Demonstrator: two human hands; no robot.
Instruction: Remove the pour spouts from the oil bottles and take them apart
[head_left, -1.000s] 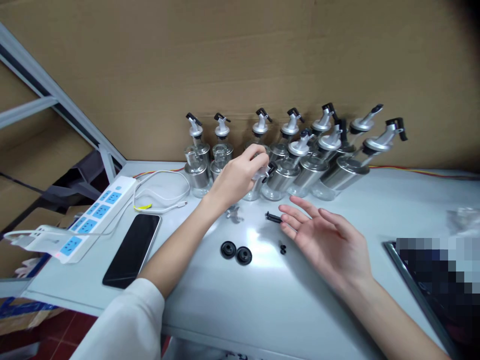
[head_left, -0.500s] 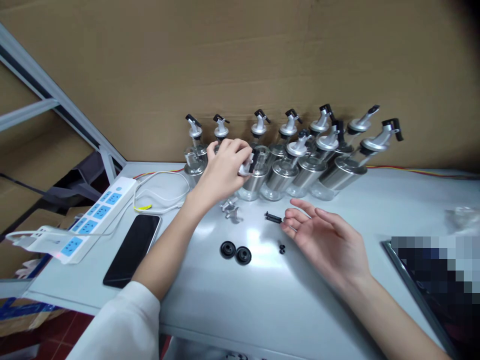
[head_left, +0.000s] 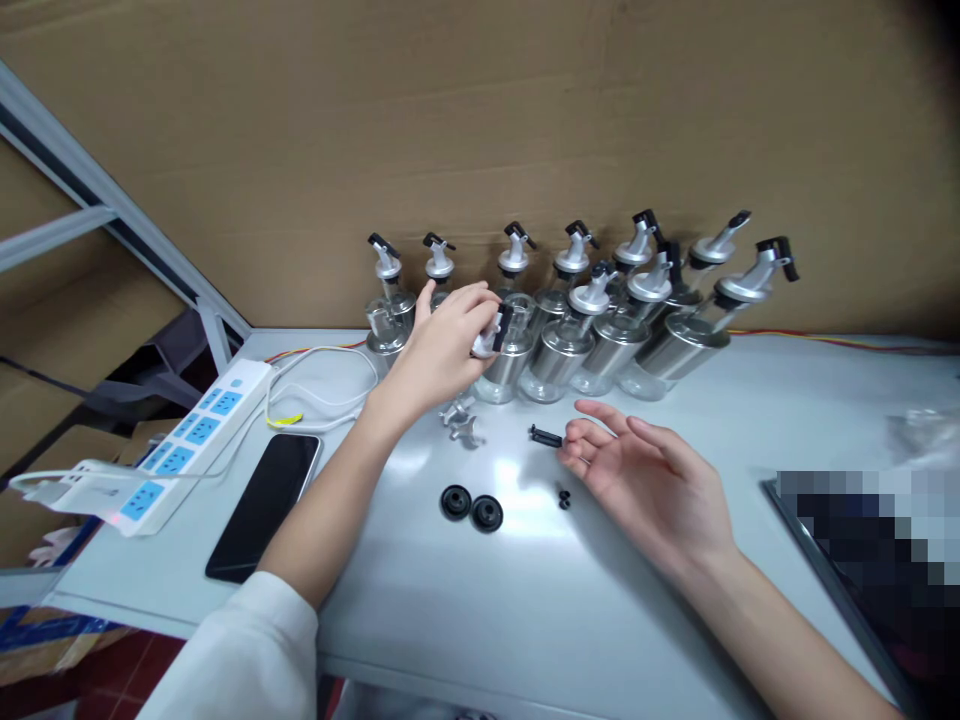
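Leftward along the bottles since the earlier frame, the left hand has shifted, its fingers closed round a silver-and-black spout. Handling that spout looks like the current step; moving it would call for clearance from the glass. Contact with a bottle cannot be told. Palm up, the right hand has loosely curled fingers, seemingly empty, near black pins on the table. Black discs lie nearer the wearer.
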